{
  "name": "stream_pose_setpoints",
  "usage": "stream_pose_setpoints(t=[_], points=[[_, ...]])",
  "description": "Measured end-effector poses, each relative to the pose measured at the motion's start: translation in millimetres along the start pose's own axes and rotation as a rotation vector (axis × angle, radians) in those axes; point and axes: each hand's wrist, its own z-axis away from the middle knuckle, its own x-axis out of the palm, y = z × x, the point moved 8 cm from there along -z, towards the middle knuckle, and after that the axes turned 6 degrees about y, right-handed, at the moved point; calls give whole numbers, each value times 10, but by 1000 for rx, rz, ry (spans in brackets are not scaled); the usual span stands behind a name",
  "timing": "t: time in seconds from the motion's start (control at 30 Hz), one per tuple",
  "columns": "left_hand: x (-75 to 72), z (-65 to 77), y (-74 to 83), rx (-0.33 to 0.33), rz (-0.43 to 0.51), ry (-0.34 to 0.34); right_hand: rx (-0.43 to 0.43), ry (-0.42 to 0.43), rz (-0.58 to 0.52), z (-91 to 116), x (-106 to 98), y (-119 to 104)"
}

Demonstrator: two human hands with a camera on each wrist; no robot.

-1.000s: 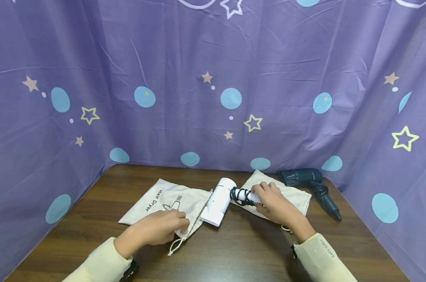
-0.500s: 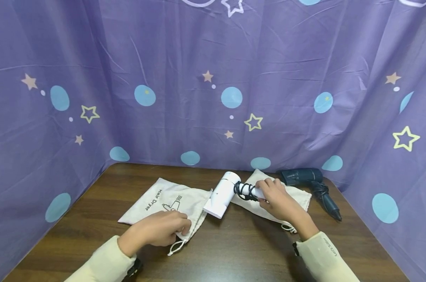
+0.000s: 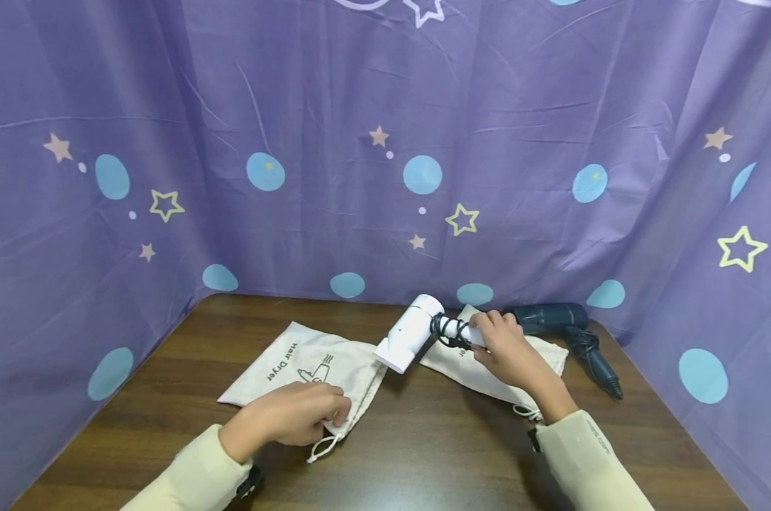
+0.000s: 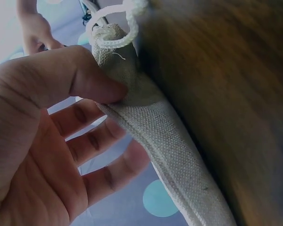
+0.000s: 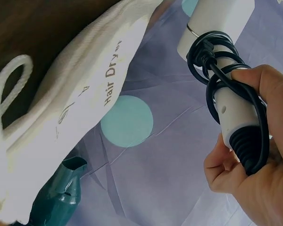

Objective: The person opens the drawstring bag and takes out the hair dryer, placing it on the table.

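Note:
My right hand grips the handle of a white hair dryer. A black cord is wound around that handle. The dryer's wide nozzle points down and left, near the mouth of a cream drawstring bag printed "Hair Dryer". My left hand pinches this bag's edge near the white drawstring loop. In the left wrist view the thumb lies on the cloth, with fingers behind it. A second cream drawstring bag lies beneath the right hand, partly hidden.
A dark teal hair dryer lies at the table's back right corner, its cord bundled around the handle. The brown wooden table is bordered by a purple curtain with stars and blue dots.
My right hand has raised the white hair dryer off the bag edge, shifting it up and slightly right in the head view. My left hand stays at the left bag's edge.

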Motion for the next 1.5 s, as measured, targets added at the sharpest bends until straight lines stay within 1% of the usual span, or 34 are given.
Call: stream_pose_setpoints(t=[0.13, 0.3, 0.4, 0.53, 0.73, 0.87, 1.07, 1.23, 1.33, 1.5], points=[[-22, -3, 15, 26, -19, 32, 14, -3, -16, -72, 24, -6], [-56, -7, 40, 49, -66, 74, 37, -4, -35, -162, 23, -47], [-61, -8, 46, 50, -94, 84, 38, 11, -49, -223, 4, -104], [-68, -10, 60, 68, -127, 105, 32, 37, -74, -306, -7, -197], [-73, -12, 66, 86, -140, 126, 30, 46, -117, -427, 31, -333], [-68, -8, 58, 83, -134, 119, 24, 46, -139, -494, 114, -422], [-61, 6, 49, 68, -113, 99, 14, 91, -128, -582, 262, -568], [-64, 17, 61, 80, -109, 105, 59, 99, -114, -646, 418, -661], [-71, 16, 68, 86, -109, 110, 100, 96, -104, -683, 517, -685], [-72, 11, 64, 74, -100, 95, 157, 88, -93, -749, 691, -696]])
